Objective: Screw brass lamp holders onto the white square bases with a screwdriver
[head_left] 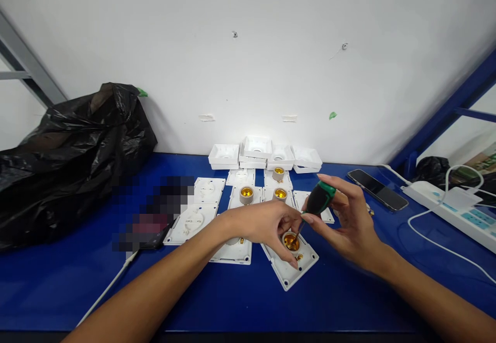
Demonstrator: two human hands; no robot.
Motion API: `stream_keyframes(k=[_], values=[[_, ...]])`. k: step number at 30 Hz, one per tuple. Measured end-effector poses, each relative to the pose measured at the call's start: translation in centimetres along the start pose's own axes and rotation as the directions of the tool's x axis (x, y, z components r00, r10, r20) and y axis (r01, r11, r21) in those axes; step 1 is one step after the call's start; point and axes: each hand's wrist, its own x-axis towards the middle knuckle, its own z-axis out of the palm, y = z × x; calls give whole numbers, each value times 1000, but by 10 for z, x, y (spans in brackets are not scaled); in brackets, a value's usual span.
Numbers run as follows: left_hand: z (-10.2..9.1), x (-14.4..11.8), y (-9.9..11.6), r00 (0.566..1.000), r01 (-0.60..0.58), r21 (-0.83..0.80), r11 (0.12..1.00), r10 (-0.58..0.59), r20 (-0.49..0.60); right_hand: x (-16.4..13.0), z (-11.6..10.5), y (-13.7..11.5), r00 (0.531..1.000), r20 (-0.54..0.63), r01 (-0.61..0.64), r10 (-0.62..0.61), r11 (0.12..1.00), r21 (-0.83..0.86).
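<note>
My right hand (351, 229) is closed round a screwdriver (321, 197) with a black and green handle. The screwdriver slants down to the left, its tip inside a lamp socket (291, 241) with a brass-coloured lining. That socket sits on a square white plate (287, 276), turned at an angle near the front. Curved round the socket from the left is my left hand (267, 224), thumb in front and fingers behind, close to the screwdriver's shaft. Behind my hands stand more plates with sockets (247, 195). Part of the nearest plates is hidden by my left hand and forearm.
White square covers (258, 146) are stacked against the wall. Plates with round white inserts (194, 221) lie at left, near a blurred-out object and cable. A black plastic bag (77, 157) fills the far left. A phone (377, 189) and a power strip (453, 208) with white cables lie right.
</note>
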Motion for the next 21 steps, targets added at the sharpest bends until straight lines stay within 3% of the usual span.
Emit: stream_keyframes(k=[5,10,17,21], values=[[0,0,0,1000,22,22,1000,-22,-9,-1,0,-1,999,41,25,-24,1000,-9],[0,-1,1,1000,6,33,999,-5,-16,-2,-1,-2,998,-3,67,-68,996,-52],[1,0,-1,1000,-7,23,1000,7,-7,-1,-5,-4,996,76,-32,36,998,-56],[0,0,0,999,37,39,999,-36,-18,0,-7,-6,994,109,-16,23,998,-63]])
